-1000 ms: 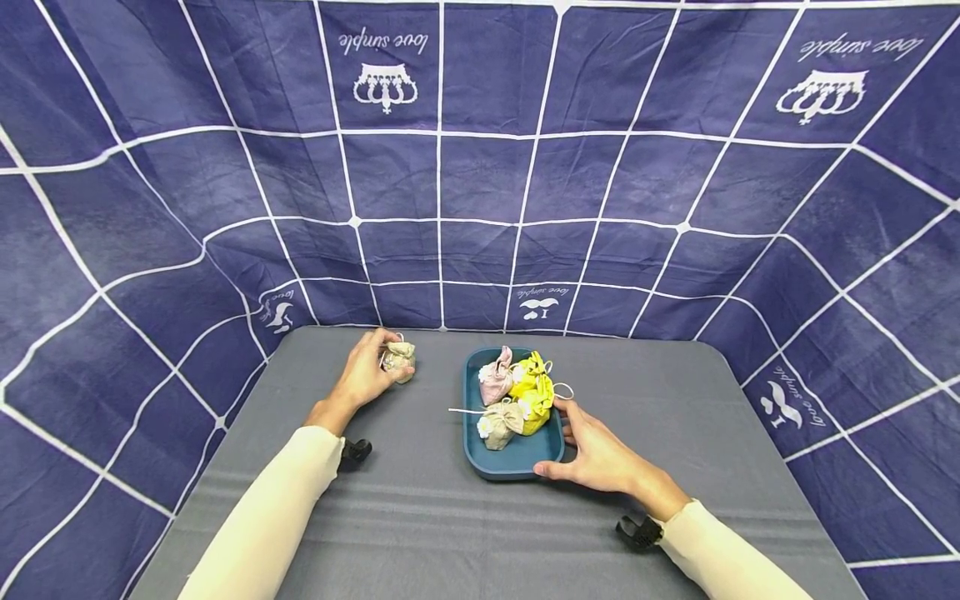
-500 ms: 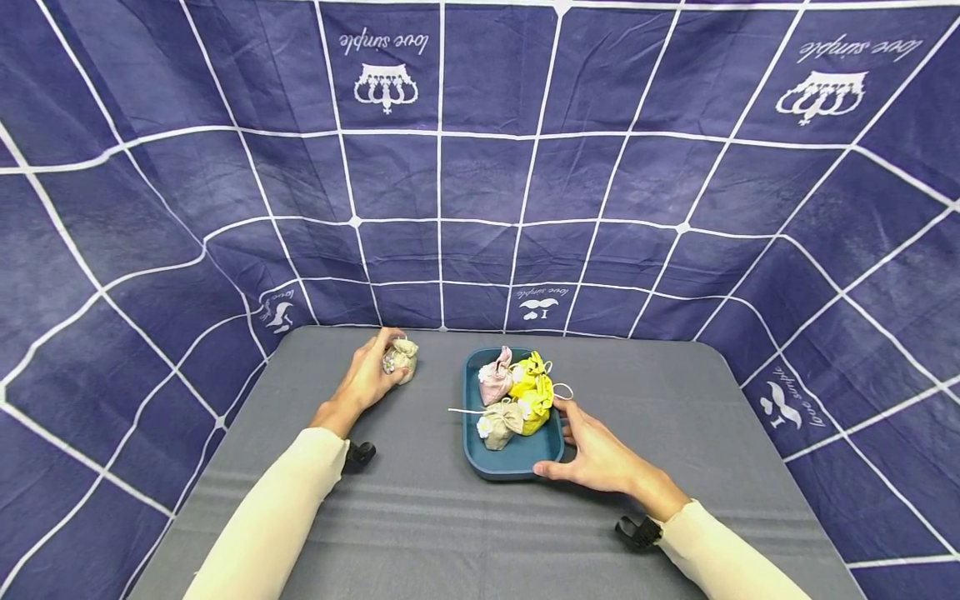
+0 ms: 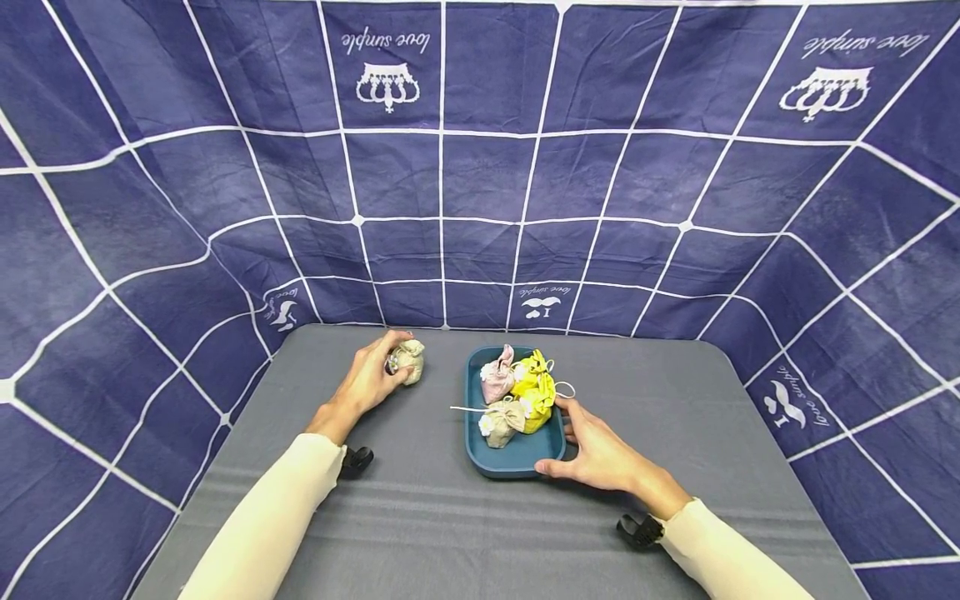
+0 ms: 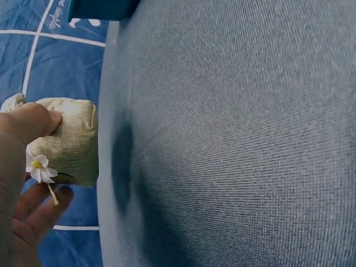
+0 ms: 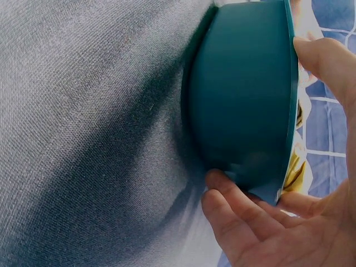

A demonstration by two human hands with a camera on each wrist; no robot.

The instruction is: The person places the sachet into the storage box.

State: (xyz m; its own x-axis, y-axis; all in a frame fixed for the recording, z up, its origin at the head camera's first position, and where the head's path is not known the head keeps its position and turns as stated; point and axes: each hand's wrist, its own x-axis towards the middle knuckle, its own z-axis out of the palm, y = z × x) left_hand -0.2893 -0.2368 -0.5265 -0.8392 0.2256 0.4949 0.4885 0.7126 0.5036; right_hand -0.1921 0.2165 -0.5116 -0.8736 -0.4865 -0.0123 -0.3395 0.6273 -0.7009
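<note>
My left hand point(image 3: 372, 372) pinches a small beige drawstring pouch point(image 3: 408, 362) between thumb and fingers, left of the tray. In the left wrist view the pouch point(image 4: 72, 133) carries a white flower point(image 4: 41, 168) with a yellow centre, and a shadow lies on the cloth beside it. My right hand point(image 3: 600, 452) grips the near right corner of a blue tray point(image 3: 510, 472). The right wrist view has the thumb on the rim and the other fingers against the tray's outer wall point(image 5: 245, 100). Inside sit a pink pouch point(image 3: 497, 379), a beige pouch point(image 3: 501, 423) and two yellow pouches point(image 3: 537, 407).
A grey cloth point(image 3: 420, 517) covers the table. Blue fabric point(image 3: 480, 175) with white grid lines rises behind and at both sides. A pale cord point(image 3: 467, 409) from the tray's beige pouch reaches over the left rim, and a cord loop sticks out at the right.
My left hand has shifted slightly to the right, carrying the beige pouch along. The right hand and the tray stay where they were.
</note>
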